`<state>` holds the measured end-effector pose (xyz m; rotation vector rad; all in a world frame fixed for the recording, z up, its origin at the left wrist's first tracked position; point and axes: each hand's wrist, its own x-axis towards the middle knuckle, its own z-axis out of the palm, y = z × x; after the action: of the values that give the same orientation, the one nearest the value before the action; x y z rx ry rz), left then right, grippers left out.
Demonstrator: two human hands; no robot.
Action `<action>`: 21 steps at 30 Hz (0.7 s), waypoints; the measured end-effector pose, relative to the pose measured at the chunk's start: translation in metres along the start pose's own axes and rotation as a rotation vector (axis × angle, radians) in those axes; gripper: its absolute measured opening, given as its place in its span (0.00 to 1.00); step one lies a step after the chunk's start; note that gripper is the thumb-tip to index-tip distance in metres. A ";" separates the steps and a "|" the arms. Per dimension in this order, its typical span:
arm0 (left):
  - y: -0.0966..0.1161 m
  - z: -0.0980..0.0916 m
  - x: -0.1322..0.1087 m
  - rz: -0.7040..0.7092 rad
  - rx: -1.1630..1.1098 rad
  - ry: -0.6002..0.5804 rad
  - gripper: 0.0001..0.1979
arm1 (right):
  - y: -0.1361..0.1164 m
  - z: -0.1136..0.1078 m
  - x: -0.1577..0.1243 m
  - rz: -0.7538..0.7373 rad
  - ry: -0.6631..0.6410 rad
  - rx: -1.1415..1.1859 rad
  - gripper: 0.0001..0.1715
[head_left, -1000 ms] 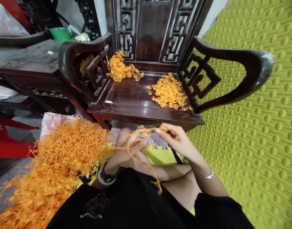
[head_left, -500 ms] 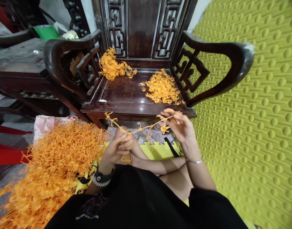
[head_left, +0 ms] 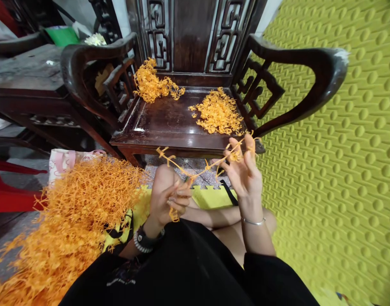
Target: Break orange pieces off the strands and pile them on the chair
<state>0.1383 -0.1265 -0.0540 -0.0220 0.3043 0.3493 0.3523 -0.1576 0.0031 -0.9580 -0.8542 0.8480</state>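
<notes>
**Orange plastic strand held taut between two hands, in front of a carved chair**

The orange strand, a thin stem studded with small branching nubs, runs slantwise across the middle of the view, low at the left and rising to the right. Its long axis lies from the left hand up to the right hand. The left hand, fingers curled inward, pinches the lower end near the knee, with a short orange stub hanging beneath the knuckles. The right hand is raised, palm toward the camera, its thumb and fingertips closed on a small cluster at the upper end while the remaining fingers stand loosely extended. A free tip of the strand juts up and left, beyond the left hand's grip. The right hand is the nearer to the chair seat, just behind and above it.

On that seat lie two separate heaps: a pile of small orange pieces at the right, close to the right hand, and a tangled clump at the back left corner. To the person's left, on the floor, a large mound of orange strands spreads beside a pink-handled bag. A green studded mat covers the floor to the right.
</notes>
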 end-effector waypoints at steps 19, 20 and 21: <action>-0.011 -0.067 -0.065 -0.114 0.847 0.435 0.25 | -0.107 -0.063 0.000 -0.730 0.535 -0.066 0.26; -0.006 -0.067 -0.066 -0.020 0.878 0.511 0.26 | -0.112 -0.064 -0.001 -0.689 0.472 -0.108 0.21; 0.000 -0.062 -0.063 0.099 0.912 0.559 0.26 | -0.113 -0.062 -0.002 -0.640 0.409 -0.157 0.16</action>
<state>0.0645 -0.1523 -0.0944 0.8050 0.9984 0.2713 0.4309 -0.2171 0.0868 -0.8741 -0.8044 0.0316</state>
